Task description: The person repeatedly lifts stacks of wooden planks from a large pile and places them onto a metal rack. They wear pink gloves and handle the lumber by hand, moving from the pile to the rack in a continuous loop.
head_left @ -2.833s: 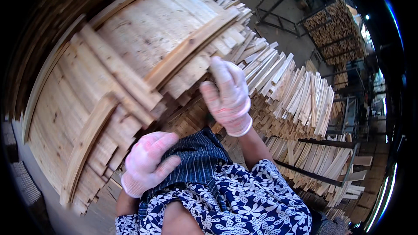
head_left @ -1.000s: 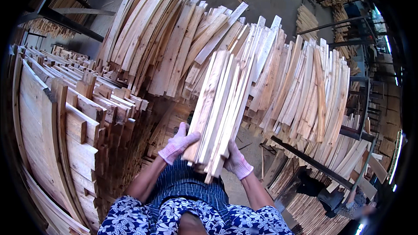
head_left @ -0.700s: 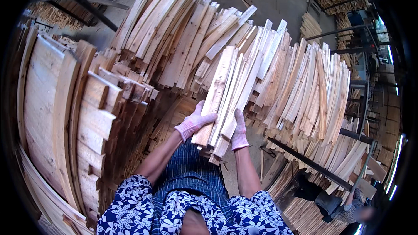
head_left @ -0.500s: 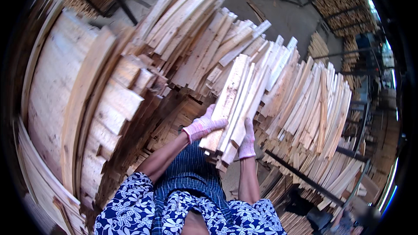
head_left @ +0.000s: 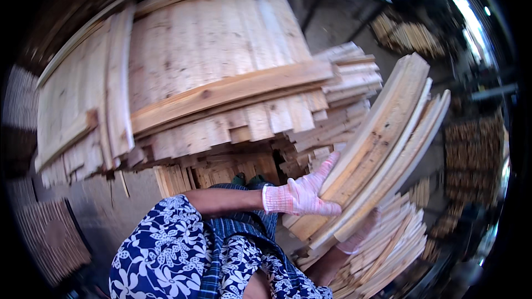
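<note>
1. Bundle of wooden slats point(head_left: 382, 133): several long pale boards held together, tilted, lower end toward the person, upper end up and away to the right. It sits right of the big stack of planks point(head_left: 216, 72), apart from it at the top and close at the bottom.
2. Left hand point(head_left: 307, 194), pink-white knit glove: lies flat on the near face of the bundle at its lower end, fingers spread wide and pressed against the wood, thumb along the lower edge.
3. Right hand point(head_left: 360, 235), same glove: under and behind the bundle's lower end, mostly hidden and blurred. It touches the boards; finger spread can't be told.
4. Big stack: wide boards laid flat with a cross batten point(head_left: 227, 91) on top, cut ends facing the person.
5. Below and right of the bundle: loose slat pile point(head_left: 388, 254), ends fanned out.
6. Blue floral sleeve point(head_left: 160, 249) at the lower edge, left of the bundle.
</note>
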A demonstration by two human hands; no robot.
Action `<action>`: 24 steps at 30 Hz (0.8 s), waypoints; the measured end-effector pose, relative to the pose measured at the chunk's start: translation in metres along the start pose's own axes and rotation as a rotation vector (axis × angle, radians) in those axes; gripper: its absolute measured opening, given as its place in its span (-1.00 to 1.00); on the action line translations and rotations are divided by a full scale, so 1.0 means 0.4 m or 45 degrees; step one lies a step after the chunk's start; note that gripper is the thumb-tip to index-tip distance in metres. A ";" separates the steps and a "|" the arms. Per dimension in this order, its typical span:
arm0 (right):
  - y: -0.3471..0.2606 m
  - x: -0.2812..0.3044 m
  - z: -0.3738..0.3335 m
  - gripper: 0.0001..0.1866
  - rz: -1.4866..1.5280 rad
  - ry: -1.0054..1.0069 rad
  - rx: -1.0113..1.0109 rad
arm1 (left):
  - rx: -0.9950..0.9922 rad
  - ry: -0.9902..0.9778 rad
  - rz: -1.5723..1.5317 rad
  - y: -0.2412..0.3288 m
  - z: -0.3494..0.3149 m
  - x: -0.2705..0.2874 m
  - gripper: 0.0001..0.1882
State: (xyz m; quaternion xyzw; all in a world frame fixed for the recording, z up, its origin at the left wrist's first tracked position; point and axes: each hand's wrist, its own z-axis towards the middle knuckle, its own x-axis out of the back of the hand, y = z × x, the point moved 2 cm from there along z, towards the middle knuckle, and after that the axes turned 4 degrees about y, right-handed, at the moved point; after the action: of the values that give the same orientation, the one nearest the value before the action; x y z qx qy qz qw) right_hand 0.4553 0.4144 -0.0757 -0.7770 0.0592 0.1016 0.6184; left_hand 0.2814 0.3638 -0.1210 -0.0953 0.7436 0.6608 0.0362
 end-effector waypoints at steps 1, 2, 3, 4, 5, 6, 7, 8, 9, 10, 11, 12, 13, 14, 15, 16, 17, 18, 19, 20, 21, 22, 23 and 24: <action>0.009 -0.031 0.025 -0.23 0.028 -0.114 0.005 | -0.065 0.091 0.029 0.016 -0.018 0.024 0.43; -0.001 -0.059 0.035 -0.21 0.048 -0.170 0.030 | -0.129 0.116 0.045 0.046 -0.026 0.042 0.42; 0.004 -0.067 0.065 -0.20 0.049 -0.268 0.028 | -0.142 0.171 -0.030 0.070 -0.043 0.066 0.44; 0.009 -0.083 0.092 -0.19 0.050 -0.366 0.024 | -0.151 0.276 -0.036 0.087 -0.065 0.087 0.44; -0.010 -0.145 0.076 -0.33 0.088 -0.426 0.051 | -0.165 0.351 -0.033 0.104 -0.084 0.108 0.44; -0.026 -0.188 0.069 -0.34 0.115 -0.487 0.036 | -0.198 0.435 -0.014 0.136 -0.120 0.119 0.43; -0.040 -0.226 0.063 -0.34 0.141 -0.549 0.017 | -0.176 0.476 -0.009 0.168 -0.157 0.130 0.42; -0.041 -0.257 0.062 -0.34 0.142 -0.599 -0.015 | -0.279 0.583 0.016 0.181 -0.178 0.148 0.42; -0.026 -0.278 0.107 -0.34 0.043 -0.621 -0.039 | -0.334 0.655 -0.037 0.190 -0.191 0.166 0.42; -0.018 -0.312 0.143 -0.36 -0.063 -0.647 -0.124 | -0.391 0.726 -0.089 0.200 -0.204 0.187 0.42; -0.026 -0.398 0.133 -0.34 -0.064 -0.800 -0.087 | -0.508 0.866 -0.009 0.205 -0.213 0.214 0.43; -0.028 -0.473 0.119 -0.33 -0.067 -0.917 -0.047 | -0.437 0.841 -0.092 0.241 -0.227 0.246 0.43; -0.006 -0.537 0.126 -0.34 -0.071 -1.062 -0.144 | -0.321 0.965 0.067 0.247 -0.244 0.293 0.42; -0.002 -0.593 0.123 -0.35 -0.046 -1.188 -0.172 | -0.255 1.044 0.251 0.262 -0.268 0.342 0.42; 0.006 -0.682 0.134 -0.35 -0.172 -1.387 -0.070 | 0.067 1.138 0.438 0.297 -0.283 0.388 0.40; 0.012 -0.758 0.141 -0.33 -0.293 -1.567 0.063 | 0.296 1.176 0.574 0.326 -0.294 0.426 0.38; 0.027 -0.807 0.181 -0.30 -0.594 -1.611 0.495 | 0.521 1.165 0.715 0.364 -0.297 0.458 0.36; 0.056 -0.846 0.215 -0.26 -0.710 -1.587 0.655 | 0.644 1.115 0.825 0.390 -0.283 0.490 0.34; 0.094 -0.898 0.232 -0.21 -0.810 -1.589 0.809 | 0.681 1.154 0.995 0.358 -0.281 0.558 0.30; 0.113 -0.925 0.244 -0.17 -0.751 -1.563 0.674 | 0.699 1.164 1.165 0.316 -0.263 0.626 0.27; 0.115 -0.936 0.235 -0.11 -0.787 -1.558 0.886 | 0.735 1.114 1.214 0.318 -0.285 0.648 0.19; 0.107 -0.947 0.239 -0.11 -0.893 -1.616 0.855 | 0.618 1.155 1.155 0.309 -0.319 0.659 0.14; 0.086 -0.950 0.248 -0.12 -1.005 -1.671 0.809 | 0.550 1.196 1.077 0.302 -0.334 0.669 0.12; 0.058 -0.959 0.227 -0.12 -1.115 -1.741 0.760 | 0.490 1.249 0.993 0.289 -0.354 0.685 0.11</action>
State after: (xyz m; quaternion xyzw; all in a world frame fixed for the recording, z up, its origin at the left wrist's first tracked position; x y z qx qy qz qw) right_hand 0.0695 0.4845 -0.0284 -0.3034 -0.6063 0.2794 0.6799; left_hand 0.0014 0.2105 -0.0399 -0.1008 0.7589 0.3603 -0.5330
